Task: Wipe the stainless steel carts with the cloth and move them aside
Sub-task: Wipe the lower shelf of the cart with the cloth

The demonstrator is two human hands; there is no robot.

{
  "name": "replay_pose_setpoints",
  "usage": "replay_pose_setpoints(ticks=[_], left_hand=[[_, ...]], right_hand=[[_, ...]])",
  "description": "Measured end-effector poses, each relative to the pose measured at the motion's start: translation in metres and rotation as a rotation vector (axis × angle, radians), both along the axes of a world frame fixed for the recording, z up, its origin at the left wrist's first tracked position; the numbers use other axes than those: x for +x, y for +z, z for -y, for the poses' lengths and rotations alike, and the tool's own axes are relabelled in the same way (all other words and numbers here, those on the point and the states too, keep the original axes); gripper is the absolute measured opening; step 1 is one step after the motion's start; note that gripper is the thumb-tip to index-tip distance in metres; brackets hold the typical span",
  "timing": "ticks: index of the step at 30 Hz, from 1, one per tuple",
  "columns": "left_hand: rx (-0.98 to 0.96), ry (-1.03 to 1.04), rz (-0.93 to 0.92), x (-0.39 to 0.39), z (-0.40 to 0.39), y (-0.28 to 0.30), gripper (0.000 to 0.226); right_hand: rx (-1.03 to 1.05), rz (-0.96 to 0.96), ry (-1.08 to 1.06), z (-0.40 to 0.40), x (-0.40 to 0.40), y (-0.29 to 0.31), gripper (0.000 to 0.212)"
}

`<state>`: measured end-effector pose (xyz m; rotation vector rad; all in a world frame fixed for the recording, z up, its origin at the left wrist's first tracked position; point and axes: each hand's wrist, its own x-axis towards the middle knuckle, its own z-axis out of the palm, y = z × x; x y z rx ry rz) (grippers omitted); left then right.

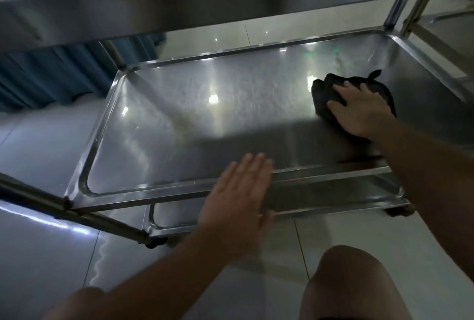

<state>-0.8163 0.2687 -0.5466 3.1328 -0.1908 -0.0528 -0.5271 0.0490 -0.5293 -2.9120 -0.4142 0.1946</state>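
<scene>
Cloth (331, 93) lies bunched under the flat-pressing right hand (359, 111) near the middle shelf's (179, 114) far right corner, so sweep overlapping strokes leftward while the open left hand (238, 191) steadies its near edge.

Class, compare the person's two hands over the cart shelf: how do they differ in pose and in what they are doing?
The right hand presses a dark cloth onto the shelf; the left hand holds nothing. The right is far in at the shelf's right side; the left is over its near rim. Both are flat, with fingers extended.
</scene>
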Motion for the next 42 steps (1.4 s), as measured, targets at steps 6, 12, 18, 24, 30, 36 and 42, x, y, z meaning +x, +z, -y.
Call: replay_pose_setpoints(ticks=[6,12,18,24,30,36,42], left_hand=[[0.004,0.285,0.098,-0.054,-0.059,-0.008,0.096],[0.014,0.253,0.077,-0.052,-0.061,-0.008,0.098],[-0.039,0.242,0.057,-0.053,-0.063,-0.005,0.097],[-0.094,0.222,0.049,-0.054,-0.065,-0.006,0.101],[-0.130,0.228,-0.004,-0.052,-0.066,0.001,0.101],[-0.149,0.231,-0.030,-0.050,-0.067,0.004,0.104],[-0.168,0.191,-0.050,-0.048,-0.072,0.005,0.102]], right_hand=[[0.043,-0.064,-0.181,-0.109,-0.043,0.004,0.072],[0.033,-0.019,0.488,-0.235,-0.109,0.005,0.067],[0.075,-0.025,0.595,-0.172,-0.118,0.005,0.078],[0.014,-0.002,0.076,-0.119,-0.043,0.003,0.069],[0.059,-0.105,-0.056,-0.238,-0.039,0.006,0.072],[-0.025,-0.109,0.699,-0.329,-0.120,0.019,0.066],[-0.003,-0.012,0.758,-0.236,-0.122,0.005,0.066]])
